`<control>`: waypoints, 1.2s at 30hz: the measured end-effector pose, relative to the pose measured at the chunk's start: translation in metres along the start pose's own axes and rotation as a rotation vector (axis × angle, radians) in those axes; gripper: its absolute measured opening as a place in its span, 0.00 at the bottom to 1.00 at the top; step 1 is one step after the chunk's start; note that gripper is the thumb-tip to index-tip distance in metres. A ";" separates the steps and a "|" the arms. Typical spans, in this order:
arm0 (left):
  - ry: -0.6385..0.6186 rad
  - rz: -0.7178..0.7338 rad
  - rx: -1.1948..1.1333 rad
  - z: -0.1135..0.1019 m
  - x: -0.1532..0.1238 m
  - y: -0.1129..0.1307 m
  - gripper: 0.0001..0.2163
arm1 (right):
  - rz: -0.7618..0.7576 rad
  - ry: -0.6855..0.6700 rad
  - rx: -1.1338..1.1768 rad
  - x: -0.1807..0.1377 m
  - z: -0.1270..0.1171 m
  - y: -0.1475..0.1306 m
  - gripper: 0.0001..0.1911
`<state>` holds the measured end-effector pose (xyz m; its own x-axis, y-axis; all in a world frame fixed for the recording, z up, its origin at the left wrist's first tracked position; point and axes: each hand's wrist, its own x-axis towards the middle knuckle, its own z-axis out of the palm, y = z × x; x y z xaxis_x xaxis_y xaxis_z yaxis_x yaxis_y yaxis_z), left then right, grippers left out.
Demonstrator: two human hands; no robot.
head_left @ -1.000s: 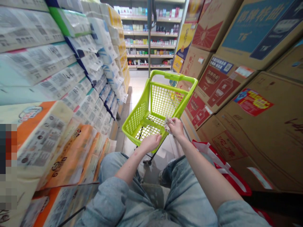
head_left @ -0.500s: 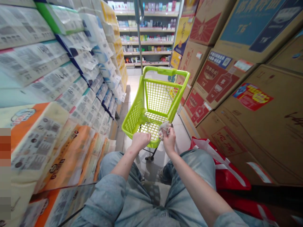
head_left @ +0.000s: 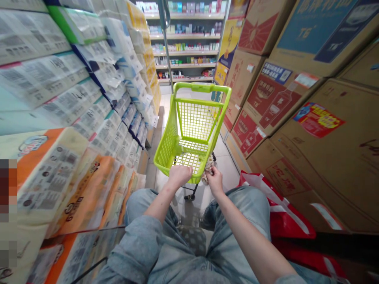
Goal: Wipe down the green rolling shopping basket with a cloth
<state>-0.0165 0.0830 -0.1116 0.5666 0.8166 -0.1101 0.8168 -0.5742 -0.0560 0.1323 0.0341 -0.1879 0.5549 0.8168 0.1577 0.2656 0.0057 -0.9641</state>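
A lime-green plastic shopping cart (head_left: 166, 149) with mesh sides stands between the shelves, just past my knees. My left hand (head_left: 180, 175) is closed around the near rim of its basket. In my right hand (head_left: 215, 182) is a crumpled, greyish-white patterned cloth (head_left: 205, 178), pinched between the fingers. The cloth lies against the outside of the basket's near right corner, partly hidden by the hand. Through the mesh, the inside of the basket shows no goods.
Packs of tissue paper (head_left: 79, 193) are stacked along the left. Tall cardboard boxes (head_left: 308, 165) line the right side, with a red bag (head_left: 286, 215) at their foot. A shelf of small bottles and boxes (head_left: 186, 51) closes the far end, behind a metal pole (head_left: 167, 51).
The far end of the cart has swung slightly to the left. My right hand and the cloth have moved from the near right rim down its outer side. My left hand keeps its grip.
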 end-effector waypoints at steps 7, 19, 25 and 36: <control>0.007 0.071 -0.001 0.004 0.007 -0.001 0.18 | -0.020 -0.212 -0.172 0.018 -0.014 -0.010 0.05; 0.025 0.095 -0.025 0.003 0.003 0.015 0.18 | 0.176 0.067 -0.101 -0.043 -0.007 0.023 0.12; 0.075 0.127 -0.034 0.006 0.003 0.018 0.17 | -0.025 0.131 -0.078 -0.066 -0.002 -0.001 0.14; 0.091 0.093 -0.063 0.010 0.005 0.020 0.17 | 0.060 0.082 -0.147 -0.053 0.008 0.044 0.07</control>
<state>0.0019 0.0750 -0.1234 0.6452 0.7637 -0.0213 0.7640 -0.6451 0.0125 0.1079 -0.0043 -0.2402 0.6342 0.7632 0.1238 0.3389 -0.1305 -0.9317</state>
